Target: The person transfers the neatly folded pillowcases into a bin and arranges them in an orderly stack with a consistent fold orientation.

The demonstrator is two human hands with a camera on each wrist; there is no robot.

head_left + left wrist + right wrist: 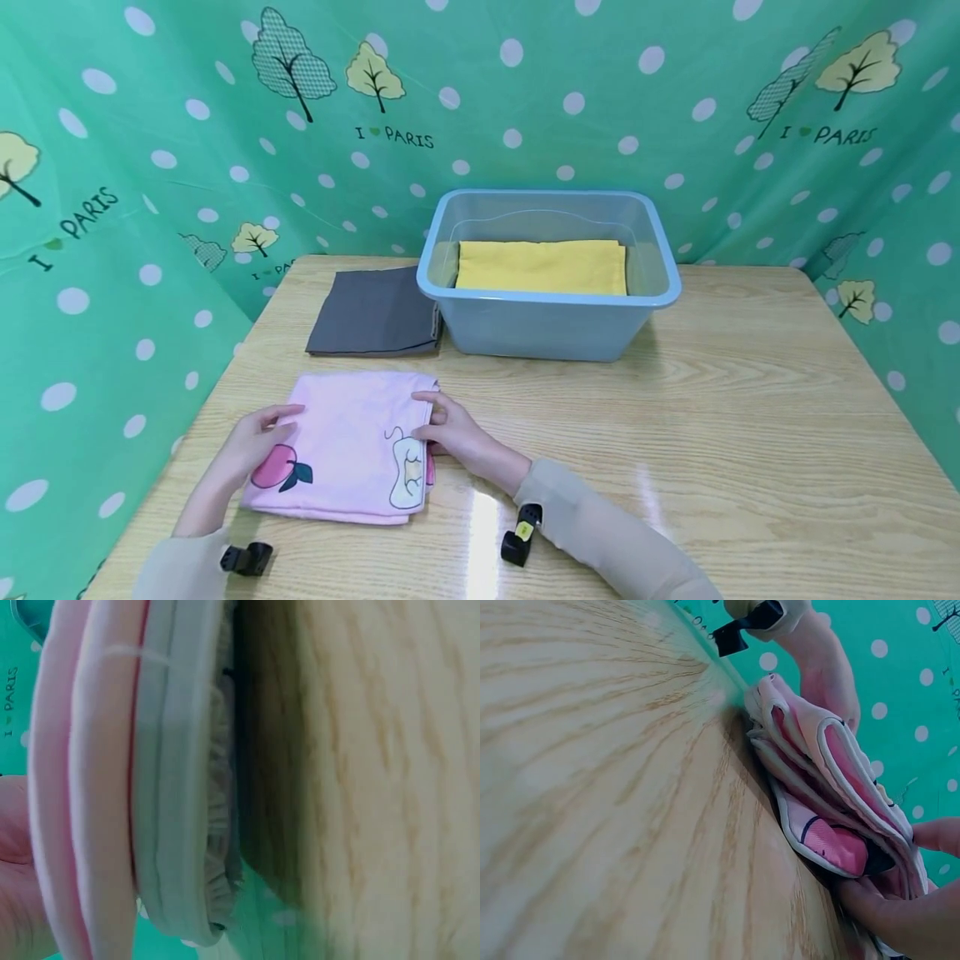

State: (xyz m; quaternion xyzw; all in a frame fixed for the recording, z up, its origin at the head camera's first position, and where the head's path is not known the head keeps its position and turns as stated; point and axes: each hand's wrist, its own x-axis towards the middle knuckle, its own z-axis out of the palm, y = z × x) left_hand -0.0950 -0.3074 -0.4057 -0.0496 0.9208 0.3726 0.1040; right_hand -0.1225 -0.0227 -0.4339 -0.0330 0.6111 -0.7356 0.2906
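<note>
A folded pink cloth (348, 450), printed with a red fruit and a white shape, lies on the table's left side. My left hand (258, 442) rests at its left edge, fingertips on the top layer. In the left wrist view that hand shows only partly, beside the stacked pink and whitish layers (105, 787). My right hand (461, 433) grips the cloth's right edge. The right wrist view shows its fingers (885, 907) on both sides of the folded layers (832, 772), one of them tucked low near the table.
A blue plastic bin (540, 329) stands at the back middle with a folded yellow cloth (542, 267) inside. Left of the bin, a folded dark grey cloth (375, 312) lies behind the pink one. A green dotted curtain (480, 108) hangs around the wooden table (750, 433).
</note>
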